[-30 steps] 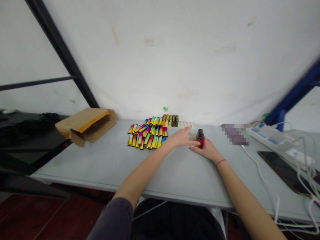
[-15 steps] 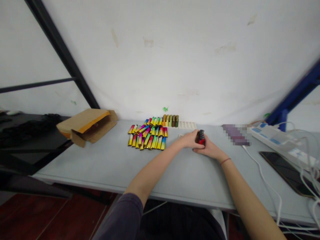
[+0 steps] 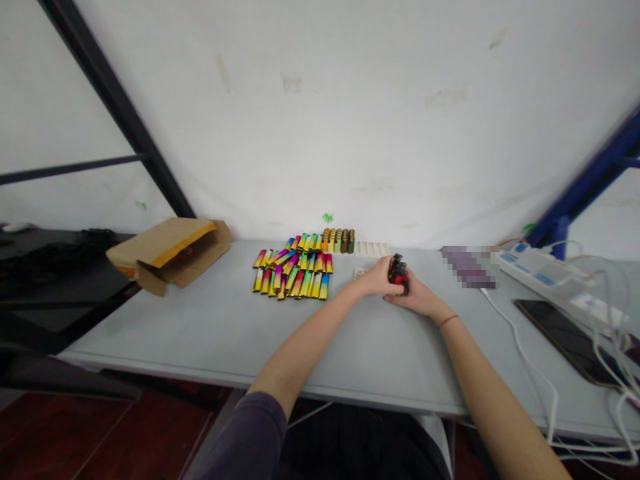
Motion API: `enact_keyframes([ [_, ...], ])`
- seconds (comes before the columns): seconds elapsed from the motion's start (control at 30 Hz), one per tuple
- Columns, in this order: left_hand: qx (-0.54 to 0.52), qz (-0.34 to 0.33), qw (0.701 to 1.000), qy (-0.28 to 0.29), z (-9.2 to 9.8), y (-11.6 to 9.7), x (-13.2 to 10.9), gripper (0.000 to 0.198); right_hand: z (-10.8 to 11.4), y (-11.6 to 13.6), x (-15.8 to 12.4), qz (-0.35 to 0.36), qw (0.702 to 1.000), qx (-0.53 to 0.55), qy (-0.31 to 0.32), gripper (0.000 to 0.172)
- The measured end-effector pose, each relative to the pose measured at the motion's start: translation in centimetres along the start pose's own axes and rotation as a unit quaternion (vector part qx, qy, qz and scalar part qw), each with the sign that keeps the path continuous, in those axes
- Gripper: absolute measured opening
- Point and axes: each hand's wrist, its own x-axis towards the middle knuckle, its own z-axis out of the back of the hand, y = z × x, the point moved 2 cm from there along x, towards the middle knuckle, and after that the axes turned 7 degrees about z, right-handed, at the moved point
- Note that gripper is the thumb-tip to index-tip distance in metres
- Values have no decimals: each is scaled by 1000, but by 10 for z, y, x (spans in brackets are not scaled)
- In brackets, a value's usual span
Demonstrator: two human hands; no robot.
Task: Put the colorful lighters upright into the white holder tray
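Both my hands are together above the right-middle of the grey table. My left hand [image 3: 377, 277] is closed round the left side of a small bunch of dark lighters [image 3: 399, 268], with black tops and a red patch showing. Against their right side and underneath, my right hand [image 3: 419, 296] is closed too. My fingers hide the lower part of the bunch, so its exact number is unclear. Just behind the hands lies a white holed tray [image 3: 371, 249]. A smaller white piece [image 3: 359, 273] shows partly beside my left hand.
Left of my hands lies a pile of shiny rainbow-and-gold tubes [image 3: 293, 270]. Upright gold-topped pieces [image 3: 339, 240] stand in rows near the wall. An open cardboard box [image 3: 167, 250] sits far left. At right are a phone [image 3: 570, 337], a power strip [image 3: 555, 273] and white cables.
The view has shifted slightly. The lighters' black tops have tilted a little to the left between my hands, which keep hold of them.
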Motion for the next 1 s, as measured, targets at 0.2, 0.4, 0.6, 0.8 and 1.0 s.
enact_keyframes([
  [0.2,26,65,995,68,4,-7,-5,76,1,1,0,1,1000,-14,5,62],
  [0.4,65,80,994,44,3,-10,-6,60,0,-1,0,0,1000,-9,8,59],
  [0.6,41,64,997,15,2,-3,-8,53,0,1,0,-1,1000,4,18,63],
  [0.8,-35,49,998,-8,-1,5,-5,53,-2,-2,0,-1,999,29,27,75],
  [1.0,-73,38,997,-13,-3,9,-3,54,-2,-6,-1,-7,1000,24,14,85],
])
